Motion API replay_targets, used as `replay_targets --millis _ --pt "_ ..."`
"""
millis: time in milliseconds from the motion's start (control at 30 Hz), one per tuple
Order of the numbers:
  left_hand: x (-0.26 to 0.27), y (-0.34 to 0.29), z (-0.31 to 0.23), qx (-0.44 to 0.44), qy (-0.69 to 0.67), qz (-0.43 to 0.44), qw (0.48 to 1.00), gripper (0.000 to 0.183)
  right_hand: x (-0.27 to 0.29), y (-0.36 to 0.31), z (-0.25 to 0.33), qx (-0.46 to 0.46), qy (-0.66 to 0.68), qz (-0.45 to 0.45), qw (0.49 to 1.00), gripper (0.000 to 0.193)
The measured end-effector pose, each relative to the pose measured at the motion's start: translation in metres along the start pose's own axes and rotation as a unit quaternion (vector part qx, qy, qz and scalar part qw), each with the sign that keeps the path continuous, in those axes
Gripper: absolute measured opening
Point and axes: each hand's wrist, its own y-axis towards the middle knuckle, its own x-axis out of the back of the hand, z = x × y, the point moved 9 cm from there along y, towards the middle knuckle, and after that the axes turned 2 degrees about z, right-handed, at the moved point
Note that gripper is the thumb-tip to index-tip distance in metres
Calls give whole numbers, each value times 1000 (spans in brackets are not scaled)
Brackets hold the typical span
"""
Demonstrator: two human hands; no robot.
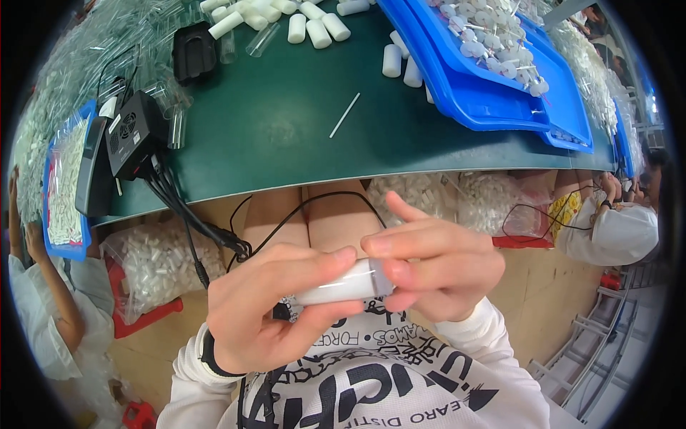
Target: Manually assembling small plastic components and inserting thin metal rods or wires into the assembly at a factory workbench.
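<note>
Above my lap, my left hand [275,307] is closed round a white cylinder [339,287] that looks like a foam plug inside a clear tube. The cylinder lies nearly level between thumb and fingers. My right hand [446,268] pinches a translucent cap [381,277] at its right end, with thumb and fingertips on it. Whether the cap is fully seated I cannot tell. On the green table [271,136] ahead lies a thin white stick [344,115]. Several white foam cylinders [317,33] and a clear tube [263,40] are at the far side.
Blue trays [493,118] at the right hold white round pieces with stems [493,46]. A black box with cables [134,132] stands left, near a black holder [194,53] and piled clear tubes [78,68]. Bags of white parts [157,264] sit below the table. People sit at both sides.
</note>
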Motion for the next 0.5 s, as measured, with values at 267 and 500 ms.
replay_targets --millis 267,500 --pt "1 2 -6 -14 32 15 999 41 5 9 -5 -99 34 36 994 19" --pt "-3 0 -3 -14 60 22 998 36 -1 6 -3 -33 -60 55 996 21"
